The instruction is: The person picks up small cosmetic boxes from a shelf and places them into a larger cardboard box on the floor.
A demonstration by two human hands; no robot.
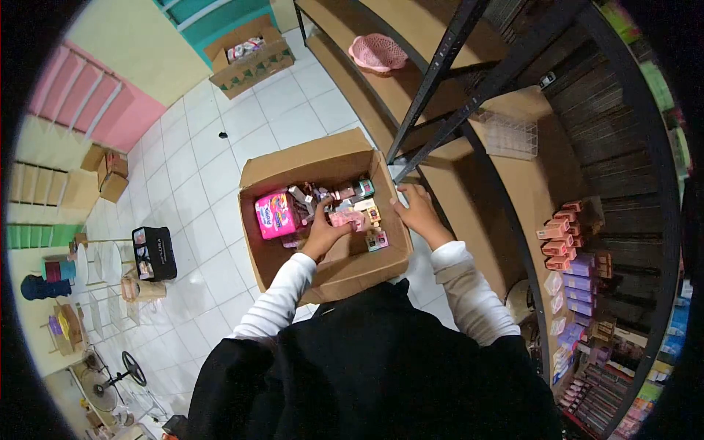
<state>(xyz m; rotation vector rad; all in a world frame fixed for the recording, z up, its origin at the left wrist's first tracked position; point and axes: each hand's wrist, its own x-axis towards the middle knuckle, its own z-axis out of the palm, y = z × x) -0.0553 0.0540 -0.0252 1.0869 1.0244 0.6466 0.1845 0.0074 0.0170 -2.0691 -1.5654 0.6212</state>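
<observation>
An open cardboard box (334, 286) sits in front of my body, with small packaged goods inside. My left hand (323, 236) reaches into it, its thumb and fingers around a small pink packet (347, 219). To the left of that hand stands a bright pink pack (276, 215) with white lettering. Small cartons (376, 240) lie near the box's right wall, and a green-and-dark carton (364, 188) is in the far right corner. My right hand (421, 214) grips the right rim of the box, fingers bent over the edge.
Curved wooden shelves (469, 213) on black metal posts (440, 73) rise close to my right. They carry a pink basket (377, 53), a clear divided rack (510, 135) and orange cartons (561, 238). Another cardboard box (253, 70) and a black bag (154, 254) stand on the tiles.
</observation>
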